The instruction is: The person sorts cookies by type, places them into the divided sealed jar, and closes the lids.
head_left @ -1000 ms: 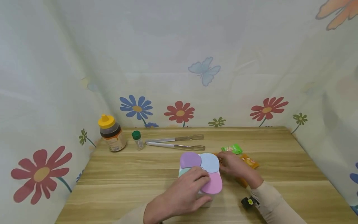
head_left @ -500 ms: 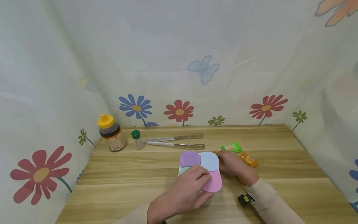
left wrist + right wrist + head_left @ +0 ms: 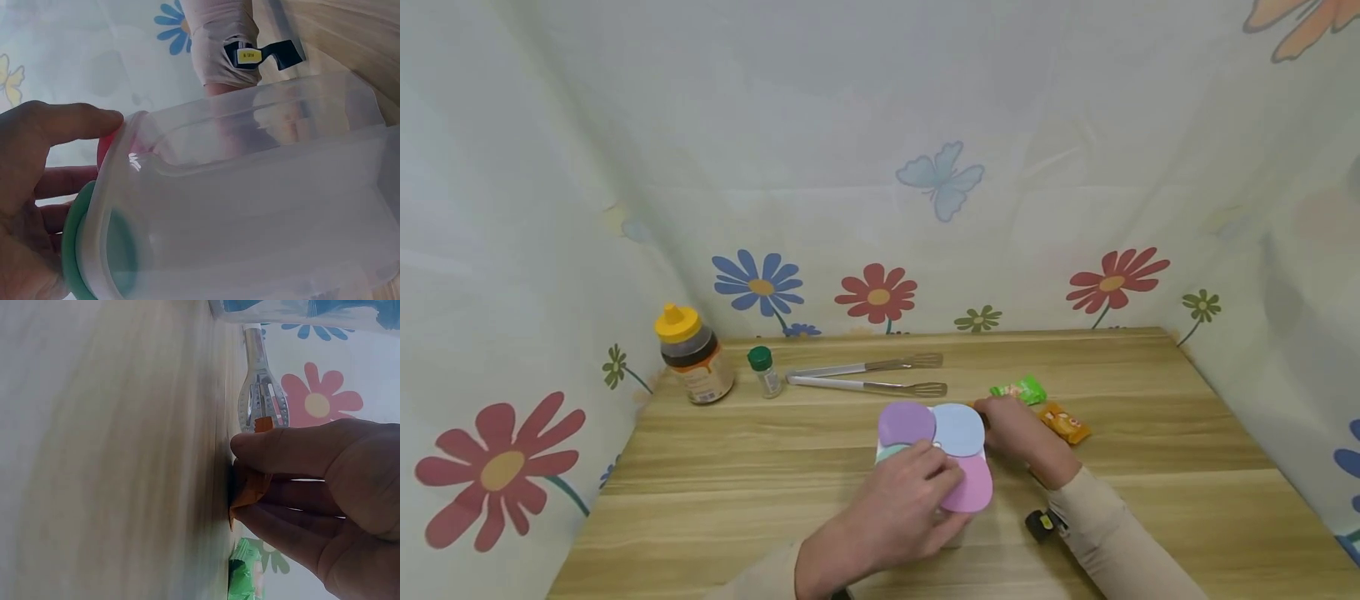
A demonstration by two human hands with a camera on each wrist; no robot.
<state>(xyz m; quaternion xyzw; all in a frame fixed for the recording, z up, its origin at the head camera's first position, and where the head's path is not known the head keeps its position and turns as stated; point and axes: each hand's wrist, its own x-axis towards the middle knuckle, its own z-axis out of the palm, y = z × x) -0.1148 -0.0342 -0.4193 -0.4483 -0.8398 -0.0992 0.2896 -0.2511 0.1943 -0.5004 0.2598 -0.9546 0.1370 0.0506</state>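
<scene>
A clear plastic container [image 3: 262,206] stands at the front middle of the table, its lid [image 3: 967,485] made of purple, blue, green and pink round flaps. My left hand [image 3: 904,498] holds it from above, thumb at the lid's edge, curled fingers over the top; much of the green flap [image 3: 76,250] is hidden from the head view. Beyond the container's right side, my right hand [image 3: 1018,429] pinches a small orange packet [image 3: 253,486] low at the tabletop. Close by lie a green packet [image 3: 1022,389] and another orange packet [image 3: 1064,423].
Metal tongs [image 3: 865,377] lie toward the back of the table. To their left stand a green-capped shaker [image 3: 764,372] and a yellow-capped squeeze bottle [image 3: 695,357]. A flower-printed curtain [image 3: 820,167] encloses the back and sides of the wooden table [image 3: 737,475].
My right wrist and forearm have shifted slightly left, while the hand keeps its pinch beside the container. My left hand stays on the lid. The head view has tilted a little.
</scene>
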